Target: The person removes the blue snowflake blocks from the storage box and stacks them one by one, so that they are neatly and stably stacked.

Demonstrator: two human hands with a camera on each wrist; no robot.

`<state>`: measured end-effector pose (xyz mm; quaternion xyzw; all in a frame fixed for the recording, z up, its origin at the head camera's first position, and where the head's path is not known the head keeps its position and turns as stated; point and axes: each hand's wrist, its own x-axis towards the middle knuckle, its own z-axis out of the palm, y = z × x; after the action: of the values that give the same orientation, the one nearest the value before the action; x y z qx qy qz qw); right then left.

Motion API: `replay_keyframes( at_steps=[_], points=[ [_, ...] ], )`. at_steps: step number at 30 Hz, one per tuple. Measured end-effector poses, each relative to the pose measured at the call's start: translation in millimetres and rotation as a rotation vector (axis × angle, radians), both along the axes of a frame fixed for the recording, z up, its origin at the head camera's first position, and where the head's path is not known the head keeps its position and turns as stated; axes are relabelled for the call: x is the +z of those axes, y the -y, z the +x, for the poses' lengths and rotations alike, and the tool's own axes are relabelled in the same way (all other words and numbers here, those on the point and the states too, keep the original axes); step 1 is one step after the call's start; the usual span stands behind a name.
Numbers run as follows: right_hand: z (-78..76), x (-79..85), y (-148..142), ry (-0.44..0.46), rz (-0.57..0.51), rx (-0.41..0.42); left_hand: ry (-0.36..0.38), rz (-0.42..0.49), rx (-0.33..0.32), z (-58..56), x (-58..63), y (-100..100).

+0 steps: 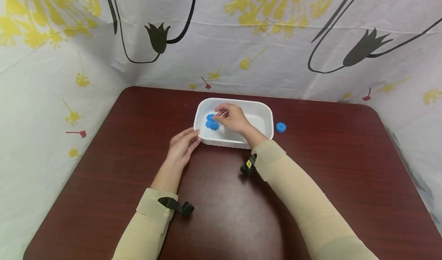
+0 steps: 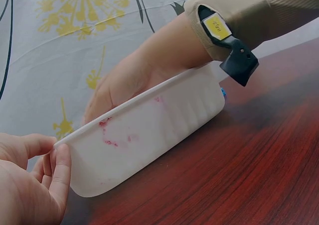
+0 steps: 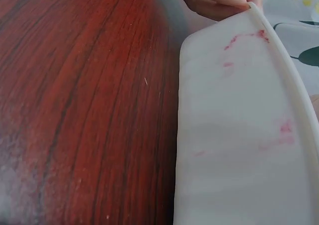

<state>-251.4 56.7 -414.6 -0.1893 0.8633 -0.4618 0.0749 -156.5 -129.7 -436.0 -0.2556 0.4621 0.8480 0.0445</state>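
Note:
A white plastic tray point(image 1: 257, 116) with rounded corners stands on the table. My left hand point(image 1: 181, 146) holds its near left corner, thumb at the rim and fingers against the outer wall, as the left wrist view also shows. My right hand point(image 1: 234, 118) reaches over the near wall into the tray. Its thumb and forefinger are apart, with the thumb tip right at several blue notched discs point(image 1: 212, 125) in the left part of the tray. The right wrist view shows the tray's outer wall point(image 3: 229, 110), which hides those discs.
Another blue notched disc point(image 1: 281, 127) lies on the table just right of the tray. The dark red wooden table point(image 1: 328, 168) extends around it. A white patterned cloth point(image 1: 214, 41) hangs behind the table and at both sides.

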Motion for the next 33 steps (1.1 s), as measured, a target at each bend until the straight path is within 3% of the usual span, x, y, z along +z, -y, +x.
replay_keyframes(
  at_steps=[15, 22, 33],
  points=[
    [-2.9, -8.0, 2.7, 0.069, 0.151, 0.037, -0.009, 0.001, -0.008, 0.2, 2.3, 0.2],
    [-5.3, -12.9, 6.2, 0.032, 0.264, 0.055, -0.008, 0.010, -0.003, 0.1, 2.0, -0.2],
    [-5.2, -15.4, 6.3, -0.027, 0.325, 0.084, -0.009, 0.019, -0.007, 0.3, 1.8, 0.1]
  ],
)
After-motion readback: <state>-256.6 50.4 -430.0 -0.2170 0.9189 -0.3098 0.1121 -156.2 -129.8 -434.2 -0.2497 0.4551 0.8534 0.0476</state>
